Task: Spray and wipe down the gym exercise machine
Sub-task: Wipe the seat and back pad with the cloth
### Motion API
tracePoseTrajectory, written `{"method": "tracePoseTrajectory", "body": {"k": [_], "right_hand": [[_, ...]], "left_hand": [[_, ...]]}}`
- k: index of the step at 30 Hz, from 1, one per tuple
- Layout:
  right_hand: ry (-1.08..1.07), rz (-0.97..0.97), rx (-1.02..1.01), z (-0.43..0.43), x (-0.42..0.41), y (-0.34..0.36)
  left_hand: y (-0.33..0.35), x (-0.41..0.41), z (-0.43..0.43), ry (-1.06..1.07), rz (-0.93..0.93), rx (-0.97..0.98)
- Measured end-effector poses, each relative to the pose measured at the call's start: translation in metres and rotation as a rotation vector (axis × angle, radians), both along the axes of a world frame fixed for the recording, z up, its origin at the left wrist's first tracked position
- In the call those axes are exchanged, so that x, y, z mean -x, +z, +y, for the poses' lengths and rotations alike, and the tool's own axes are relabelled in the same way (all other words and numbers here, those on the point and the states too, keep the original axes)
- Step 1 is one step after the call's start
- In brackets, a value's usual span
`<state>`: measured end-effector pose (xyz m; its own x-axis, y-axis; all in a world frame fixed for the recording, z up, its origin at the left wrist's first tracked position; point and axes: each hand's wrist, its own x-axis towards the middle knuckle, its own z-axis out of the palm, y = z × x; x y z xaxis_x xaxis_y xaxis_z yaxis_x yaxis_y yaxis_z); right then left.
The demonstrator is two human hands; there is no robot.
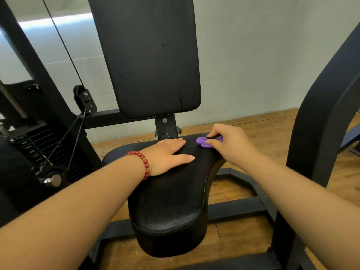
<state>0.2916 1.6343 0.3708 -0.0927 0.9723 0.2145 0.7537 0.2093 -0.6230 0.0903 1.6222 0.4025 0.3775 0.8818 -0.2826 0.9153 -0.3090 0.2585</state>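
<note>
- Bare forearms [78, 201] low in view, reaching forward over the gym machine's black seat pad [171, 201], dead centre.
- Left hand [165, 154] flat on the pad's rear, fingers straight, thumb spread; red bead bracelet [143, 162] at the wrist.
- Right hand [228, 143] near it at the pad's right rear edge, fingers curled, pinching a bunched purple cloth [203, 142] against the pad.
- Upright black backrest [150, 55] behind the seat.
- Cable [62, 43], pulley [84, 99] and weight stack [33, 151] to the left; dark frame arm [321, 123] to the right.
- Wooden floor [263, 137] below, pale wall [272, 55] behind.

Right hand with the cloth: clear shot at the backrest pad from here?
Probably yes: right hand grips purple cloth on the seat, just below the backrest pad, with nothing between them.
</note>
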Motion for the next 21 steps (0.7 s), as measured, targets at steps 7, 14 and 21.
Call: {"method": "tracePoseTrajectory", "body": {"k": [7, 14, 21], "right_hand": [[-0.082, 0.018, 0.066, 0.020, 0.005, 0.003], [0.025, -0.041, 0.031, 0.012, -0.002, 0.005], [-0.088, 0.013, 0.085, 0.031, -0.001, 0.005]], "left_hand": [[-0.002, 0.004, 0.005, -0.014, -0.025, -0.002], [-0.004, 0.005, 0.013, -0.028, -0.033, -0.014], [-0.004, 0.007, 0.015, -0.039, -0.031, -0.011]]}}
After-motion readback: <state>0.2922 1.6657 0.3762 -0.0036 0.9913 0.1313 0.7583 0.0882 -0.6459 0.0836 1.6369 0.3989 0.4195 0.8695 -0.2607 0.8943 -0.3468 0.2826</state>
